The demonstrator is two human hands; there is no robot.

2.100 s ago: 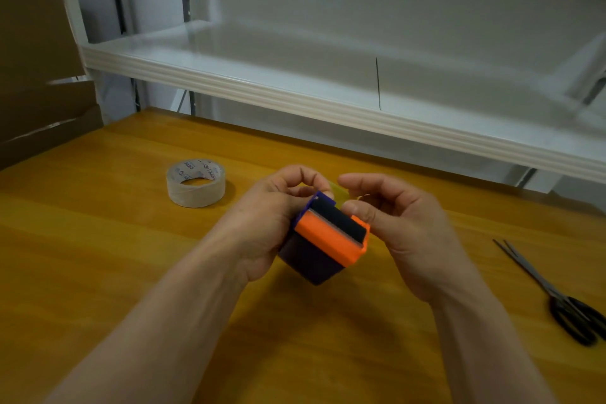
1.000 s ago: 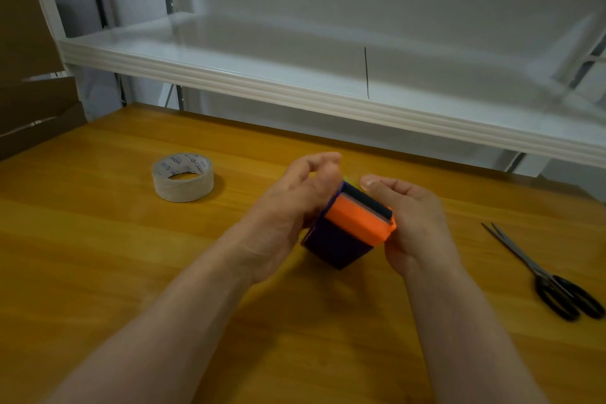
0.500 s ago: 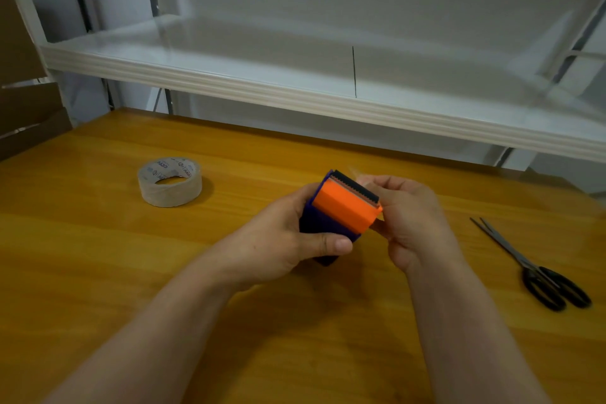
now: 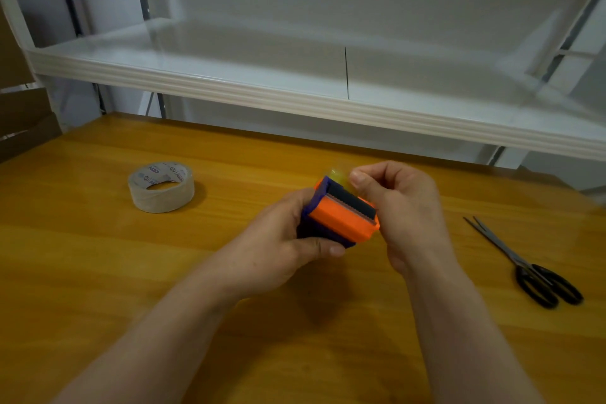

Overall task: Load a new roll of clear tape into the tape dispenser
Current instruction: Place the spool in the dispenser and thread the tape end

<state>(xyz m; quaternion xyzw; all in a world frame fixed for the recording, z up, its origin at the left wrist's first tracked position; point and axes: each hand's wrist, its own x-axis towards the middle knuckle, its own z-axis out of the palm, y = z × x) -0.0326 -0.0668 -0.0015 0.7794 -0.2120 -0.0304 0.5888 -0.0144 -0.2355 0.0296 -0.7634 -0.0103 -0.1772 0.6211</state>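
Right now my left hand (image 4: 278,246) is wrapped around the dispenser (image 4: 341,216), thumb across its near side and the other fingers hidden behind the dark purple body, so the hand is closed on it and carries it above the table (image 4: 98,272). Its orange front plate faces up toward me, with the dark toothed blade strip along the plate's far edge. My right hand (image 4: 403,207) sits against the right side of the dispenser, fingers curled in and the fingertips bunched together just above the blade. Something pale yellow and blurry shows beside those fingertips at the top of the dispenser; I cannot tell whether it is tape or whether I am actually pinching it.

Over to the left, well apart from both hands, the roll (image 4: 161,186) of clear tape lies flat on the table with its hole facing up and printed letters on the core. To my right, scissors (image 4: 524,264) with black handles lie on the wood, blades closed and pointing away and to the left, handles nearer me. Behind the table runs a white shelf (image 4: 295,98), and brown cardboard (image 4: 23,121) stands at the far left edge.
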